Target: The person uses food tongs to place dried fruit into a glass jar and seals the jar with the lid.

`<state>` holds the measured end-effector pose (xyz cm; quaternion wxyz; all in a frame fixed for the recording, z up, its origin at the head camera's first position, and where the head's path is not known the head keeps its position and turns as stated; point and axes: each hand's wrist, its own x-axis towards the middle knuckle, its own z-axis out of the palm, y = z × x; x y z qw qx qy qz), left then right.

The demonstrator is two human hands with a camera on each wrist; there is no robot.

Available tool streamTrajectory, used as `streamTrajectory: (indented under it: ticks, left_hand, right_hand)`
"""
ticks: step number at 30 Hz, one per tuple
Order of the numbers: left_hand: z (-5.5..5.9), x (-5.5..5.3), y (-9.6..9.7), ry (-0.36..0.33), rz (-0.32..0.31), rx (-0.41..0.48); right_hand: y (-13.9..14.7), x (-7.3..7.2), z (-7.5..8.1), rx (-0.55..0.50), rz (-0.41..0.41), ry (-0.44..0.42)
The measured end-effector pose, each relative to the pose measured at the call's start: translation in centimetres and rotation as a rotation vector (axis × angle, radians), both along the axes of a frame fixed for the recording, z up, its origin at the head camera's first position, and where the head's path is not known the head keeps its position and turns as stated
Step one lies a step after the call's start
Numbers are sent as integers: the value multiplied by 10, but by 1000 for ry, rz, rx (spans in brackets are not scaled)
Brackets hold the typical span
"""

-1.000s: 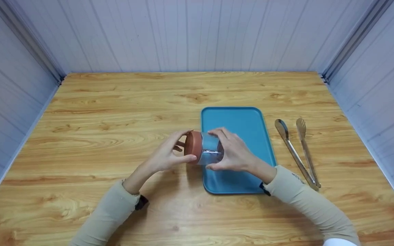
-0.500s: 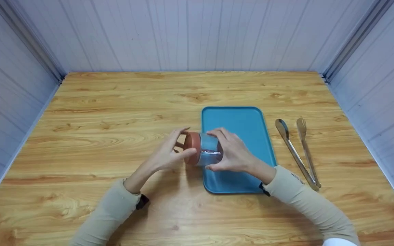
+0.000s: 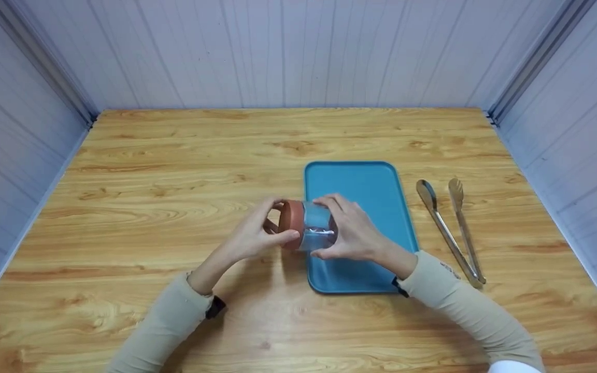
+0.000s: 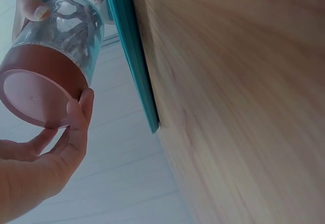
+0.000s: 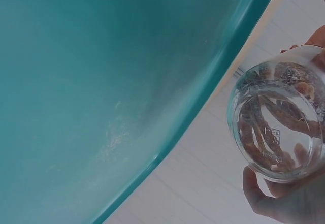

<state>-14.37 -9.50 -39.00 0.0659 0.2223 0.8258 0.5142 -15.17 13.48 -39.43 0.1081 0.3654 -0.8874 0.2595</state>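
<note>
A clear jar point(image 3: 317, 232) with a brown-red lid point(image 3: 292, 225) lies sideways in the air between both hands, above the left edge of a blue tray point(image 3: 360, 181). My left hand point(image 3: 253, 233) grips the lid, thumb on its near side and fingers round the far side. Around the jar's base end my right hand point(image 3: 354, 231) is curled. In the left wrist view the lid's flat top point(image 4: 35, 94) faces the camera. The right wrist view shows the jar's round glass bottom point(image 5: 277, 132), with something dark seen through the glass, too unclear to name.
Metal tongs point(image 3: 454, 233) lie spread on the wooden table point(image 3: 174, 171), right of the tray and close to the right sleeve point(image 3: 464, 300). Pale panelled walls point(image 3: 288, 52) stand at the back and along both sides.
Half a second ago the left fingers were loosened off the lid; now they are back round it. The right hand and the jar stay nearly in place.
</note>
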Motion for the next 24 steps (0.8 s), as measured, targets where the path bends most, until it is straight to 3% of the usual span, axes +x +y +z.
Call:
streamTrajectory:
  ticks: [13, 17, 24]
  left_hand:
    - [0, 2, -3, 168, -27, -54]
    - [0, 3, -3, 149, -11, -58]
    - [2, 4, 0, 49, 36, -77]
  right_hand:
    - [0, 0, -1, -20, 9, -11]
    - [-1, -1, 0, -16, 2, -23]
    - [-3, 1, 1, 9, -6, 18]
